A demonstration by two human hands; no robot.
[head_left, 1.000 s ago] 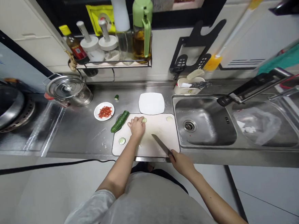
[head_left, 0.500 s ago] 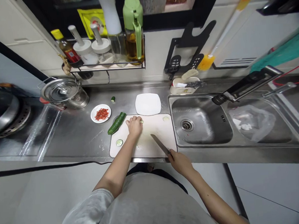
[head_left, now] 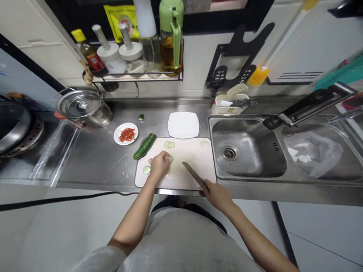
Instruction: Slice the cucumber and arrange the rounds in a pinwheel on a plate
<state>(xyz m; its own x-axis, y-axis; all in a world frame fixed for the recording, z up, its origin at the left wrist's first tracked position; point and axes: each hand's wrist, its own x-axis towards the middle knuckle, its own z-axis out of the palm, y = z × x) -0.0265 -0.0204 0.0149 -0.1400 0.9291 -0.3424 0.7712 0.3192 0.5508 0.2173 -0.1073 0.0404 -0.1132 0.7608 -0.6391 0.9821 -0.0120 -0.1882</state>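
Green cucumber (head_left: 145,146) lies slantwise over the far left corner of my pale cutting board (head_left: 180,177), which rests on the steel counter (head_left: 91,161). My left hand (head_left: 160,163) is bunched above the board, its fingertips at the near middle of things, meeting the edge of a thin, green-rimmed slice (head_left: 170,159); whether they pinch it or only touch it, I cannot tell. My right hand (head_left: 215,193) is wrapped round the handle of a knife (head_left: 193,174), the blade angling away from me and to the left over the board (I can't make out whether its edge touches the surface).

Farther up the board, 2 overlapping slices (head_left: 169,144) lie flat, with 1 pale round (head_left: 204,144) in the far right corner and a cut piece (head_left: 147,170) just left of my left hand.

Beyond the board sits a square white plate (head_left: 183,125). To its left are a short cucumber stub (head_left: 141,117) and a round white dish (head_left: 116,136) of chopped red bits (head_left: 127,135). A steel sink (head_left: 254,164) adjoins on the right.
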